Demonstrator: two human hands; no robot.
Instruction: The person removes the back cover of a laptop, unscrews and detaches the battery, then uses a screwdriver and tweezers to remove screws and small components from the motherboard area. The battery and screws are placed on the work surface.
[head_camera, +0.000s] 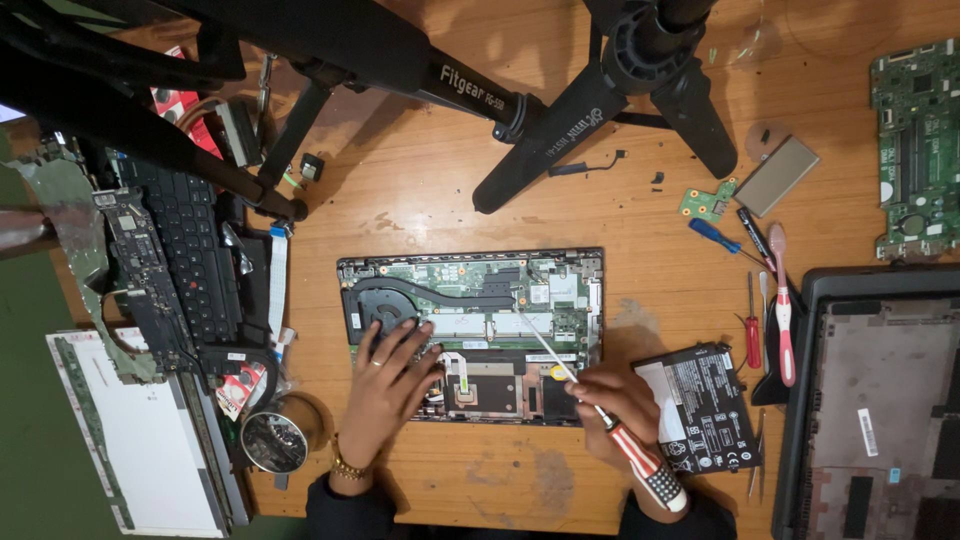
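Right hand (612, 400) grips a screwdriver (590, 400), shaft pointing up-left from it into the laptop (470, 335); left hand (385, 385) rests flat there, bare wood beyond.

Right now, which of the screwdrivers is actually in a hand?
The red-and-white striped-handled screwdriver, gripped in the right hand. The blue-handled screwdriver and slim red screwdriver lie untouched on the table.

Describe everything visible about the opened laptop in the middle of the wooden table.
The opened laptop lies flat on the wooden table with its bottom cover off. A green circuit board fills the upper part, a dark heat pipe runs from a round black fan at the left, and dark empty bays sit along the near edge. The left hand rests on the fan area; the right hand holds a screwdriver with a red-and-white striped handle, its shaft angled over the board. A black battery pack lies just right of it.
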